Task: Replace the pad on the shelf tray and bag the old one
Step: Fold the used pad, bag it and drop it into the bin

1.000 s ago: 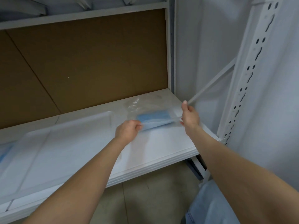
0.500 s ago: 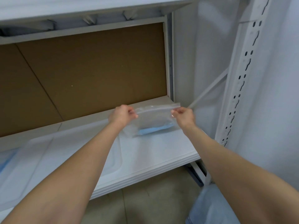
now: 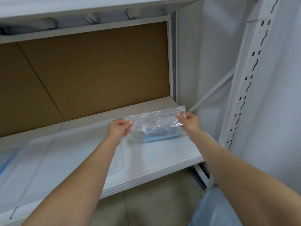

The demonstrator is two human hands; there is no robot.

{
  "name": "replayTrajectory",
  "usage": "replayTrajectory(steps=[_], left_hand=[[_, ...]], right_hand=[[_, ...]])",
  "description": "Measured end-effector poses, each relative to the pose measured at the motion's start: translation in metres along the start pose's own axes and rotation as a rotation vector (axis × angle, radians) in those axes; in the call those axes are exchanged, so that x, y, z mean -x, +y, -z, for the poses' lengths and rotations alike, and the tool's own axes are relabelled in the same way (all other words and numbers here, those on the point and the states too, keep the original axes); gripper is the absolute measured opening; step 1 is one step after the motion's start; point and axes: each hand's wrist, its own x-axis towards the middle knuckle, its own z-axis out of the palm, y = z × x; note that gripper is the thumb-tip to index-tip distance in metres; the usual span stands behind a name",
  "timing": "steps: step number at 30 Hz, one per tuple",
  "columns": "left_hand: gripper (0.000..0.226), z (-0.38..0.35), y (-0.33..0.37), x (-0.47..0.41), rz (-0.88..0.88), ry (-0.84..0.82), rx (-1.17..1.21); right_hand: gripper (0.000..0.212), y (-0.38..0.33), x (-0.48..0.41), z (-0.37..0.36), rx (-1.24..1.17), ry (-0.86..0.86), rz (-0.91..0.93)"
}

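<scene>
two hands hold clear zip bag [image 3: 154, 123] upright over right end of white shelf [image 3: 171, 152]. left hand [image 3: 119, 128] pinches bag's upper left corner, thumb against curled fingers; right hand [image 3: 189, 122] pinches upper right corner at zip strip. folded blue pad [image 3: 160, 136] sits inside bag, at bottom. bag's lower edge near or touching shelf, cannot tell which. translucent tray [image 3: 65, 157] lies on shelf to left, under left forearm. brown backboard [image 3: 89, 70] behind, white slotted post [image 3: 249, 79] at right.
</scene>
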Motion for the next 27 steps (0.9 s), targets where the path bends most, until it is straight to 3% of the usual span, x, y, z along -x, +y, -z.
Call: replayTrajectory(steps=[9,12,14,16,19,22,27], left_hand=[[0.009,-0.011,0.000,-0.002,0.045,0.087,0.062],[0.040,-0.018,0.008,-0.007,-0.058,0.207,-0.314],[0.054,-0.031,0.023,-0.002,-0.264,0.268,-0.598],[0.053,-0.054,0.042,0.007,-0.466,0.176,-0.719],[0.050,-0.093,0.062,0.019,-0.608,-0.075,-0.870],[0.048,-0.119,0.068,0.023,-0.559,-0.245,-0.880],[0.016,-0.133,0.069,0.020,-0.469,-0.234,-0.845]], right_hand=[[0.026,-0.004,0.001,-0.002,-0.262,0.020,-0.085],[0.027,-0.006,0.001,-0.003,-0.271,-0.006,-0.089],[0.023,-0.008,0.002,-0.002,-0.259,-0.017,-0.077],[0.020,-0.010,0.004,-0.001,-0.247,-0.037,-0.070],[0.017,-0.014,0.009,0.000,-0.246,-0.082,-0.078],[0.016,-0.017,0.012,0.005,-0.252,-0.126,-0.062],[0.007,-0.021,0.012,0.015,-0.207,-0.111,-0.025]])
